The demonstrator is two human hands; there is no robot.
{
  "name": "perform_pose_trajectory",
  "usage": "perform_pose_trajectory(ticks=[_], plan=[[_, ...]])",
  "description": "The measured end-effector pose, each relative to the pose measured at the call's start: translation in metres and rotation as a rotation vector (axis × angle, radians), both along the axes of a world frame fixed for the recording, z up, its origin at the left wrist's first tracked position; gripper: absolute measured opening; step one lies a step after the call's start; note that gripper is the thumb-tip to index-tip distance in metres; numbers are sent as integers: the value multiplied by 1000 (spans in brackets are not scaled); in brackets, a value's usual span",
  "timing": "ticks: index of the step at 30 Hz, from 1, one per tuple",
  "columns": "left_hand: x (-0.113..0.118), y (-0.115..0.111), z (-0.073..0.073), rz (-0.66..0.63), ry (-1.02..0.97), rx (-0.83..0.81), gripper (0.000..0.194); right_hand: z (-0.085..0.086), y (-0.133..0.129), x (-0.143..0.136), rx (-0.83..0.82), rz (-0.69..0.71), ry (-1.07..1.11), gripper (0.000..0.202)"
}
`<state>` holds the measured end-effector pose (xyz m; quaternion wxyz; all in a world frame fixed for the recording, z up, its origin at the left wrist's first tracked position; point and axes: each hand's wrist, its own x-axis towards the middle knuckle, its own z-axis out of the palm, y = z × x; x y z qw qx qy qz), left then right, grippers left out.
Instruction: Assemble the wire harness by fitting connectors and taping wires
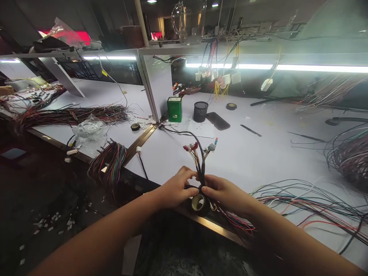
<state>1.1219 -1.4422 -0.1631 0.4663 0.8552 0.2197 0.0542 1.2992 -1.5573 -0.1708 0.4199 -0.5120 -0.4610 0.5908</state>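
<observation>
Near the front edge of the table, a wire harness stands up between my two hands, its branches fanning out at the top. Red connectors end the left branches and white connectors the right ones. My left hand is closed, with its thumb at the top of a roll of black tape and its fingers behind the harness. My right hand pinches the harness from the right, just above the roll. Loose coloured wires trail out below my right hand.
Wire bundles hang over the edge at left, and more wires spread at right. Behind stand a green box and a black mesh cup. A clear plastic bag lies left; a lit shelf runs above.
</observation>
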Motion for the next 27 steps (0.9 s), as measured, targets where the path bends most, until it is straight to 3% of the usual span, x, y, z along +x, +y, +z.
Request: perform_pose_trajectory(ticks=[2,4,6,9,15,20,24,27], plan=[[-3,-4,-8,51,-56,158,30,-6,1,-6,-28,-67,186,36],[-7,-8,-16,-47,-162,390,20,-13,3,-9,-53,-128,338,36],[-10,-10,-21,-219,-288,603,24,-19,4,-9,-65,-194,422,34],[-10,-12,-21,-274,-393,718,30,-22,6,-9,-89,-254,532,31],[4,-16,-6,25,-308,351,12,-18,15,-16,-105,-364,792,20],[16,-19,-6,307,-269,91,15,-26,20,-29,1,-486,808,25],[25,-15,-6,475,-269,-430,26,-33,17,-36,144,-607,533,24],[26,-9,-7,477,-197,-803,34,-28,13,-34,319,-594,75,19]])
